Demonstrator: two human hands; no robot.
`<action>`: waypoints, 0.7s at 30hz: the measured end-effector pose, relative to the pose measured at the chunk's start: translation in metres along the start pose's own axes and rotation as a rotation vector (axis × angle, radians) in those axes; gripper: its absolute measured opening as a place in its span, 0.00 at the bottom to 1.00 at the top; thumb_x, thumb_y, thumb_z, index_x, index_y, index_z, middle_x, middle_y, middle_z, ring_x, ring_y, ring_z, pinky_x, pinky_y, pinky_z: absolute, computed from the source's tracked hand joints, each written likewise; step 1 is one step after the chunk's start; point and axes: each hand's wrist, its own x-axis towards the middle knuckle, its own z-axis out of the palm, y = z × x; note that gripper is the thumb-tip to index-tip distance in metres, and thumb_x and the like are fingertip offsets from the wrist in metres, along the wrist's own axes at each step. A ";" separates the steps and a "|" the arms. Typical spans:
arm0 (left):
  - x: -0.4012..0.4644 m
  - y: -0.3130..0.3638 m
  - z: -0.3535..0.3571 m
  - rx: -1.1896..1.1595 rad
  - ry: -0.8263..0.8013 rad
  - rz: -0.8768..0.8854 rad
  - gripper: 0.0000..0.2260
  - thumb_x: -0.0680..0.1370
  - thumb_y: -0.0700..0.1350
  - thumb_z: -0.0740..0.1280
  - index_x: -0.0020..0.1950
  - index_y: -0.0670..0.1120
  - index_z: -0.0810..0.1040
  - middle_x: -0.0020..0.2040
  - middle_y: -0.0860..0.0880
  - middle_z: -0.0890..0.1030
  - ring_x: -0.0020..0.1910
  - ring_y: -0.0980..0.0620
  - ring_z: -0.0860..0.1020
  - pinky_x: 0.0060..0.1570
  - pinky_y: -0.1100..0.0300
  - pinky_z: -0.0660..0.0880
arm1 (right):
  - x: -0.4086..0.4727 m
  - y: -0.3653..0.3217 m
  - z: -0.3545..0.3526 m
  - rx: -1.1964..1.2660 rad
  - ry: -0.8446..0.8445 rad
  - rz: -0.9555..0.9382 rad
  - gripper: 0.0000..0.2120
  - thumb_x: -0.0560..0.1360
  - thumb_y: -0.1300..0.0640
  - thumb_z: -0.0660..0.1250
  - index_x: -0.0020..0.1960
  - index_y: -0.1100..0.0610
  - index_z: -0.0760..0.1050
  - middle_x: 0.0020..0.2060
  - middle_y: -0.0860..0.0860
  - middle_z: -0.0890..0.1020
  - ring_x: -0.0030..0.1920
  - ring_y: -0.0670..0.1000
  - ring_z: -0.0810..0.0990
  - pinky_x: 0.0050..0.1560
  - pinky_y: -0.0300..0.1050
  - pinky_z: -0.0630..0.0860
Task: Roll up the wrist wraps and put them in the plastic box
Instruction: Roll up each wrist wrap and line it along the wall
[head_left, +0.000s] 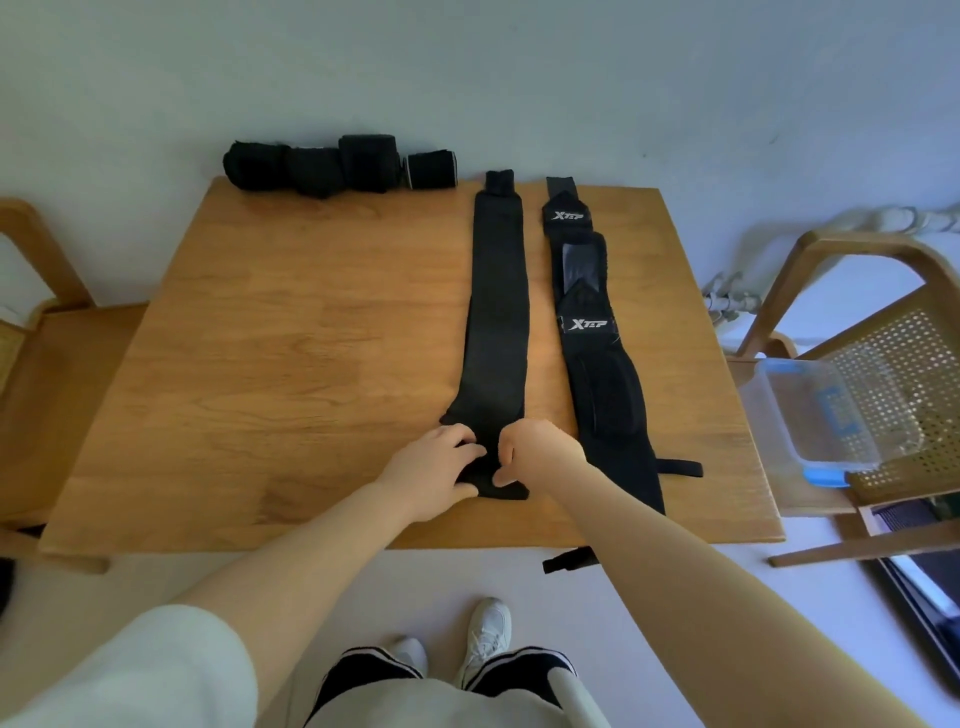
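Up close, both hands work the near end of a plain black wrist wrap (496, 312) that lies flat and lengthwise on the wooden table (260, 364). The left hand (431, 470) has its fingers curled over the wrap's folded near end, thumb tucked against the fabric; the right hand (537, 452) pinches the same end from the other side, fingers bent tight on it. Just beside it to the right lies a second unrolled wrap (597, 364), apart from the first, with white "XTEP" lettering printed on two patches, one near the far end and one around its middle. A thin strap from that wrap sticks out rightward near the table's front. At the far left edge of the table sits a row of rolled black wraps (337, 163) against the wall. The clear plastic box (821, 415) with blue clips rests on a cane-backed chair (914, 364) to the right of the table, well apart from the hands. Another wooden chair (47, 322) stands on the left.
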 end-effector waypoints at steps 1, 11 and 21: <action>0.001 0.002 0.000 0.005 0.019 -0.004 0.23 0.79 0.50 0.63 0.73 0.50 0.65 0.71 0.53 0.64 0.69 0.52 0.64 0.63 0.58 0.69 | -0.002 0.000 0.000 -0.062 0.029 -0.064 0.14 0.77 0.50 0.66 0.59 0.56 0.75 0.50 0.53 0.76 0.46 0.52 0.76 0.49 0.48 0.78; 0.003 0.007 0.002 -0.011 0.111 -0.045 0.17 0.79 0.49 0.63 0.68 0.49 0.70 0.65 0.52 0.71 0.61 0.53 0.71 0.54 0.61 0.72 | -0.020 0.011 0.023 -0.351 0.341 -0.445 0.17 0.80 0.52 0.61 0.66 0.59 0.69 0.57 0.54 0.74 0.56 0.53 0.73 0.55 0.46 0.70; 0.004 -0.001 -0.003 -0.081 0.103 -0.035 0.19 0.79 0.54 0.62 0.69 0.49 0.71 0.65 0.54 0.71 0.59 0.55 0.73 0.54 0.62 0.71 | 0.000 0.014 0.001 -0.256 0.134 -0.292 0.14 0.82 0.53 0.55 0.64 0.56 0.72 0.56 0.54 0.77 0.59 0.54 0.73 0.59 0.49 0.68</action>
